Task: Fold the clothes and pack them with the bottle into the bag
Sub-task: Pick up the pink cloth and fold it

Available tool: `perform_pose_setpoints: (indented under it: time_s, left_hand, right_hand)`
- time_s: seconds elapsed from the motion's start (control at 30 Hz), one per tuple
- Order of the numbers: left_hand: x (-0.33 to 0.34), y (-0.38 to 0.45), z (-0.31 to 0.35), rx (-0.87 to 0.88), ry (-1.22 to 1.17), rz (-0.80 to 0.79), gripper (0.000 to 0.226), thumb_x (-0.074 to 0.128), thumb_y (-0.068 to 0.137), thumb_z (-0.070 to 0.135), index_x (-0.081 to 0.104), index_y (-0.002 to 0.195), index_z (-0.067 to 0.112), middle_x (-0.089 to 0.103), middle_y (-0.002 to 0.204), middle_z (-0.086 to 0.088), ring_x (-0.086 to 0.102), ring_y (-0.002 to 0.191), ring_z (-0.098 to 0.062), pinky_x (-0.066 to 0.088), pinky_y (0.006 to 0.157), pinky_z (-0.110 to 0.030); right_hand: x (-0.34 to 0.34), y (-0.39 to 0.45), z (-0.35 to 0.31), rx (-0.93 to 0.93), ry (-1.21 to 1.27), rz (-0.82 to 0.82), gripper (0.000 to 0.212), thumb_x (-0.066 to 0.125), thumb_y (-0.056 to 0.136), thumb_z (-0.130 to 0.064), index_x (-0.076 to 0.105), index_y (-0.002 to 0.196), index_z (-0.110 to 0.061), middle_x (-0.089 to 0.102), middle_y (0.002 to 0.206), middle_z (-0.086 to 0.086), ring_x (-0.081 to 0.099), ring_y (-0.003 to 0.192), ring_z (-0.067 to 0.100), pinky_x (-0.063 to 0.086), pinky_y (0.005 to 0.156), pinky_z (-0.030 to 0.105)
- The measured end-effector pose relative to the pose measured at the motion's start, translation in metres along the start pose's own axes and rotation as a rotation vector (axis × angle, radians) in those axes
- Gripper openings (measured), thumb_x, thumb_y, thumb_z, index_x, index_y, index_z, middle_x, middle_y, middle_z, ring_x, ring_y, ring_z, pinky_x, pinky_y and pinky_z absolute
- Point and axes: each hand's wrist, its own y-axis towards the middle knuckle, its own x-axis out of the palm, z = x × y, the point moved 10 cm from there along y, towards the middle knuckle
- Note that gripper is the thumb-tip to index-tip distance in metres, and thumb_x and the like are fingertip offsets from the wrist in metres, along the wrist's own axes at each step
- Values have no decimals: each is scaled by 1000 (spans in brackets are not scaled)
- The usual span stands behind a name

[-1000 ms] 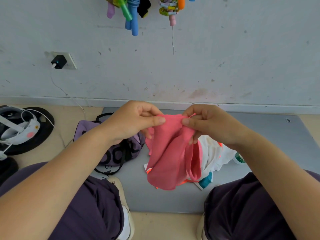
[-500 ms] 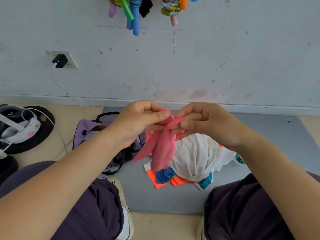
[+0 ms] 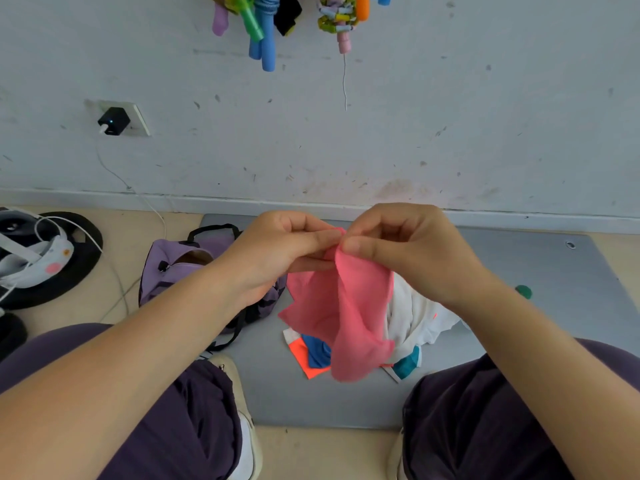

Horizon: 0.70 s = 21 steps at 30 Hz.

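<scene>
A pink garment hangs in the air over a grey mat. My left hand and my right hand both pinch its top edge, close together. Beneath it lies a heap of clothes: a white piece and an orange, blue and teal piece. A purple bag with black straps lies open on the mat's left end, partly behind my left forearm. The bottle's green cap peeks out past my right wrist; the rest of it is hidden.
A white wall with a socket and black charger rises behind the mat. Coloured skipping-rope handles hang from above. A white headset on a black round pad lies on the floor at left. My knees frame the mat's near edge.
The pink garment was spread between my hands, then bunched narrow, and now hangs wider again. My hands stayed close together at its top edge. The camera view shifted slightly.
</scene>
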Motion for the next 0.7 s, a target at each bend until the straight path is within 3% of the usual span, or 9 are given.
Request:
perform_pose_setpoints:
  time_s: [0.03, 0.1, 0.23, 0.33, 0.53, 0.63, 0.7]
  left_hand:
    - [3, -1, -1, -8, -17, -27, 26, 76, 67, 24, 73, 86, 7, 75, 88, -12, 73, 85, -21, 59, 72, -27]
    - [8, -1, -3, -15, -47, -65, 28, 73, 71, 23, 72, 93, 5, 75, 92, -12, 73, 89, -22, 59, 76, -30]
    - [10, -2, -1, -10, -86, -85, 24, 69, 75, 20, 74, 94, 6, 76, 96, -12, 73, 91, -23, 58, 76, -28]
    - [12, -2, -1, -7, -72, -85, 22, 68, 75, 20, 75, 93, 8, 76, 94, -11, 73, 88, -20, 58, 73, -25]
    - [11, -4, 3, 12, -56, -67, 23, 72, 72, 25, 80, 91, 14, 76, 98, -13, 74, 90, -21, 58, 73, -25]
    - [10, -4, 3, 14, -52, -67, 30, 79, 67, 27, 79, 93, 12, 74, 102, -18, 73, 92, -24, 60, 79, -31]
    - [9, -6, 4, 15, -40, -44, 36, 86, 60, 28, 79, 92, 12, 69, 110, -29, 66, 92, -30, 53, 94, -45]
  right_hand:
    - [-3, 1, 2, 0, -63, 46, 5, 74, 82, -9, 72, 84, -5, 68, 82, 27, 63, 72, 42, 52, 69, 50]
    - [-6, 1, 5, 17, -92, 90, 3, 73, 83, -8, 72, 83, -5, 67, 82, 29, 62, 76, 47, 50, 71, 56]
    - [-9, 0, 8, 22, -123, 84, 7, 69, 86, -6, 72, 84, -12, 73, 80, 9, 68, 81, 31, 54, 77, 42]
    - [-8, -1, 6, 6, -136, 88, 9, 70, 86, -6, 72, 85, -15, 72, 79, 5, 69, 79, 25, 56, 74, 33]
    - [-16, -2, -3, -49, -182, 178, 6, 72, 86, -9, 70, 84, -14, 69, 74, 7, 66, 73, 31, 56, 68, 44]
    - [-15, -2, -4, -52, -160, 176, 4, 71, 86, -8, 69, 85, -11, 68, 73, 10, 64, 72, 36, 54, 65, 47]
    - [-13, -2, -4, -63, -147, 172, 4, 70, 87, -8, 68, 85, -10, 66, 72, 11, 62, 70, 37, 52, 63, 44]
